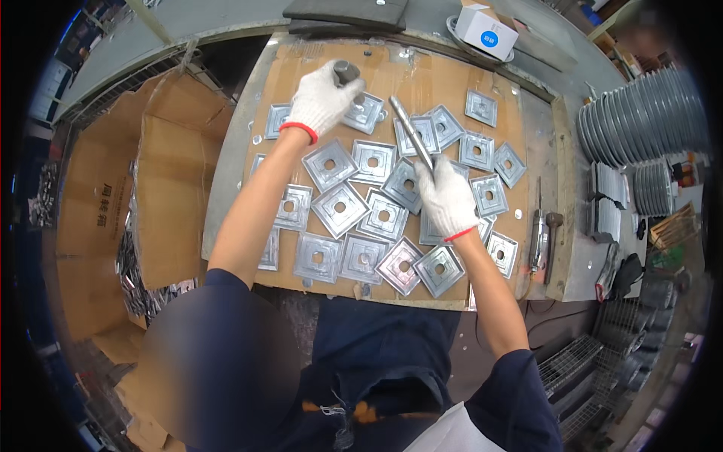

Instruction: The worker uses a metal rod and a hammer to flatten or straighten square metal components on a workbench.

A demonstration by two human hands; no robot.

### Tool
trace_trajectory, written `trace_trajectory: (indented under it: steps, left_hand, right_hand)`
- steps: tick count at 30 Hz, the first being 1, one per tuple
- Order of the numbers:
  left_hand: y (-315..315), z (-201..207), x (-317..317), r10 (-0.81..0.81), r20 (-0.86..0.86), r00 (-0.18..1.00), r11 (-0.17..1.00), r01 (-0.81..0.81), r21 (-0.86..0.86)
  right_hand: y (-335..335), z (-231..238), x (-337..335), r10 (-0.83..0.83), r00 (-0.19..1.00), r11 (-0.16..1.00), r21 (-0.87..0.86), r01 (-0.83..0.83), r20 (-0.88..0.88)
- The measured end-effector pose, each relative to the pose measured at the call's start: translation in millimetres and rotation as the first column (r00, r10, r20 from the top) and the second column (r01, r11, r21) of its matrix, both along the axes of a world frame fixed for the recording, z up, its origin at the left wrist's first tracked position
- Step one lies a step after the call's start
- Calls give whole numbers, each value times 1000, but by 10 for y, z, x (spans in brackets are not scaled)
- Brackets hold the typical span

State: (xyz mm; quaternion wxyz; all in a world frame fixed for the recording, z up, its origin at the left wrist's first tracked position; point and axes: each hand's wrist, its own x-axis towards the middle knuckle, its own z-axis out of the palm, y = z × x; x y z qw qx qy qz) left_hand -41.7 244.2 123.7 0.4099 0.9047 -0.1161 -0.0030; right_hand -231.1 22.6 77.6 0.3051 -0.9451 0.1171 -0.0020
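Note:
My left hand [322, 98], in a white knitted glove with a red cuff, is closed around a short dark round metal piece [346, 71] above the far left of the work surface. My right hand [446, 197], gloved the same way, grips the near end of a straight metal rod [409, 128], which points up and away to the left. Beneath and around both hands lie several square grey metal plates [340, 209], each with a central hole and raised rims. Some overlap; one plate [363, 113] lies beside my left hand, and another [404, 183] next to my right.
Cardboard [316, 68] covers the table. At left stands a tall cardboard box [177, 151] with shiny metal scraps [135, 279] inside. A power or air tool [537, 233] and a dark-headed tool [553, 222] lie on the right. Stacked round grey discs [640, 113] stand beyond; a white box [488, 30] sits at the back.

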Motion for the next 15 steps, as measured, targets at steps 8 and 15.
trace_trajectory:
  steps: [8,15]
  left_hand:
    - [13,-115,58,40,-77,996,993,-48,-105]
    - [-164,-488,95,40,6,999,999,-40,14]
  right_hand:
    - [-99,343,180,-37,992,993,113,23,122]
    - [-164,285,69,-31,998,990,138,37,-48]
